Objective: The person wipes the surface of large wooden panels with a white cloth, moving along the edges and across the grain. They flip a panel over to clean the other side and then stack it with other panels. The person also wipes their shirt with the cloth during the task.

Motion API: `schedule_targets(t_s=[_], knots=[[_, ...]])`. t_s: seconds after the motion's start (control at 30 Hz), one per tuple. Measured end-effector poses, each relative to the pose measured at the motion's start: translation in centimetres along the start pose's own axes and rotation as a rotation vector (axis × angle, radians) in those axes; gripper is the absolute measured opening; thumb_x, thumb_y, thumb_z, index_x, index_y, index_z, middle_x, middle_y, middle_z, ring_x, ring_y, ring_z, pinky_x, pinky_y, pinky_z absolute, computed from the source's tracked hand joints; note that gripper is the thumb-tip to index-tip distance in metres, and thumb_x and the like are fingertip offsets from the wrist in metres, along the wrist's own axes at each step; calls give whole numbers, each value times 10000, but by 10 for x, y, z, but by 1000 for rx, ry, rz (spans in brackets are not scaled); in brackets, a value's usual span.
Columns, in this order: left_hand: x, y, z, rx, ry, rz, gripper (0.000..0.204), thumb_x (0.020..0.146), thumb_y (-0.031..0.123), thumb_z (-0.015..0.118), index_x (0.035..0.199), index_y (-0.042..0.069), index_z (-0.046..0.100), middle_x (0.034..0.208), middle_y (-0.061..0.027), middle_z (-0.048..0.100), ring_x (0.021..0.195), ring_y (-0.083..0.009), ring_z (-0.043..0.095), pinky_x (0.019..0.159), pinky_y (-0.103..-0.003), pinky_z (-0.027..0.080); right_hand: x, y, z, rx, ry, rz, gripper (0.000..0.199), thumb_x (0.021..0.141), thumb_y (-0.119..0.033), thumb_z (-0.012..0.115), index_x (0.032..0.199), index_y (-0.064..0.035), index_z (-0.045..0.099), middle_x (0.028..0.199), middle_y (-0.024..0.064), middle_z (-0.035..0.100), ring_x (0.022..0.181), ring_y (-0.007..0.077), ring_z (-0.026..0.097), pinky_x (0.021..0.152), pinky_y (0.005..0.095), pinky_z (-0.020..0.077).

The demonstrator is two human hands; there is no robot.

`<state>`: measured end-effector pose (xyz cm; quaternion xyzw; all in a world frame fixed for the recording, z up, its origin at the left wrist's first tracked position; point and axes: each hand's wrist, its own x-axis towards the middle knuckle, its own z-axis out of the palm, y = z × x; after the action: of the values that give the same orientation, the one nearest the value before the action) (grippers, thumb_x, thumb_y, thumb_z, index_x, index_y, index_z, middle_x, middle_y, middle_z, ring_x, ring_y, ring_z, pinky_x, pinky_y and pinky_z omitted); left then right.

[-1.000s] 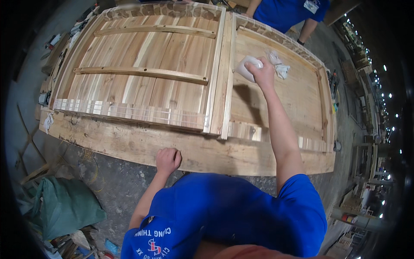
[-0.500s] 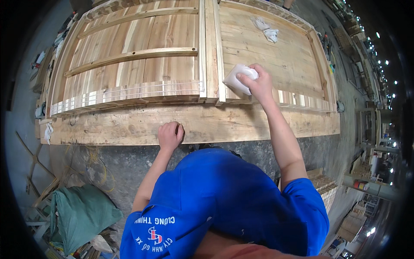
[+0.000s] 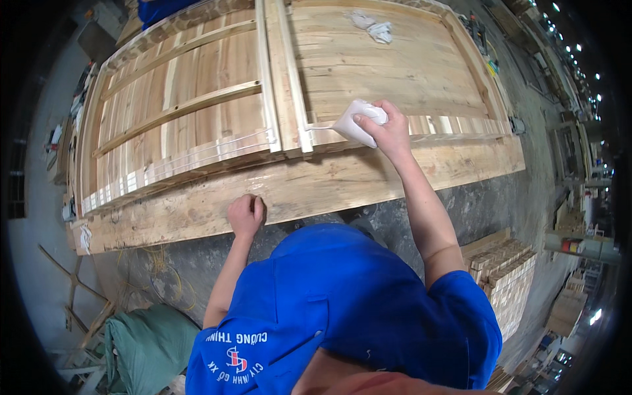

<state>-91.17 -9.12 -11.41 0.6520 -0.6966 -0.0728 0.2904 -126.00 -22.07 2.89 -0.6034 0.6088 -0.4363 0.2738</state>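
Observation:
My right hand (image 3: 391, 134) is closed around a white squeeze bottle (image 3: 357, 124), tipped with its nozzle pointing left. From the nozzle a thin white line of glue (image 3: 320, 128) runs along the front strip of the right wooden panel (image 3: 388, 72) to the divider (image 3: 284, 79). More white lines mark the front strip of the left panel (image 3: 178, 85), which has two crossbars (image 3: 184, 104). My left hand (image 3: 246, 214) rests in a loose fist near the front edge of the workbench plank (image 3: 316, 191); nothing shows in it.
Crumpled white rags (image 3: 374, 27) lie on the right panel. A pale cloth (image 3: 85, 238) hangs at the bench's left end. A green sack (image 3: 148, 352) and yellow cords (image 3: 172, 280) are on the floor at left. Stacked wood pieces (image 3: 507, 276) stand at right.
My right hand has drawn the bottle rightward away from the divider, leaving a white line behind it. The view has shifted and turned. My left hand stays in a fist on the plank.

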Motion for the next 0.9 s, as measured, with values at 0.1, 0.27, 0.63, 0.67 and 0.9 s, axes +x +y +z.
schedule_targets(t_s=[0.1, 0.27, 0.63, 0.67, 0.9], knots=[[0, 14, 5, -40, 51, 133, 107, 816, 176, 662, 772, 86, 625, 692, -99, 620, 668, -286, 591, 635, -397, 420, 0, 18, -36, -23, 75, -29, 402, 702, -287, 821, 909, 1, 631, 902, 129, 646, 790, 237, 645, 693, 343, 510], [-2, 93, 45, -178, -155, 222, 105, 807, 161, 686, 795, 74, 629, 669, -114, 628, 607, -306, 610, 584, -397, 474, 8, 70, -110, 2, 158, 27, 381, 711, -272, 814, 910, -2, 634, 900, 128, 646, 791, 236, 642, 689, 339, 505], [12, 262, 138, -279, -305, 41, 115, 850, 193, 665, 842, 84, 631, 641, -123, 621, 581, -298, 623, 540, -385, 486, 37, 185, -288, -1, 286, 72, 378, 724, -263, 807, 901, 24, 636, 864, 145, 646, 785, 231, 633, 696, 338, 499], [13, 271, 144, -281, -304, 40, 114, 851, 194, 663, 843, 84, 631, 642, -121, 621, 581, -297, 624, 540, -383, 487, 37, 194, -303, 0, 318, 77, 378, 724, -261, 807, 904, 25, 638, 863, 148, 649, 783, 230, 634, 698, 337, 499], [30, 303, 172, -261, -370, 177, 107, 851, 187, 663, 863, 88, 625, 657, -119, 626, 582, -295, 623, 536, -382, 488, 46, 234, -391, -116, 522, 88, 383, 730, -248, 802, 939, 30, 641, 846, 151, 667, 764, 218, 641, 711, 332, 503]])
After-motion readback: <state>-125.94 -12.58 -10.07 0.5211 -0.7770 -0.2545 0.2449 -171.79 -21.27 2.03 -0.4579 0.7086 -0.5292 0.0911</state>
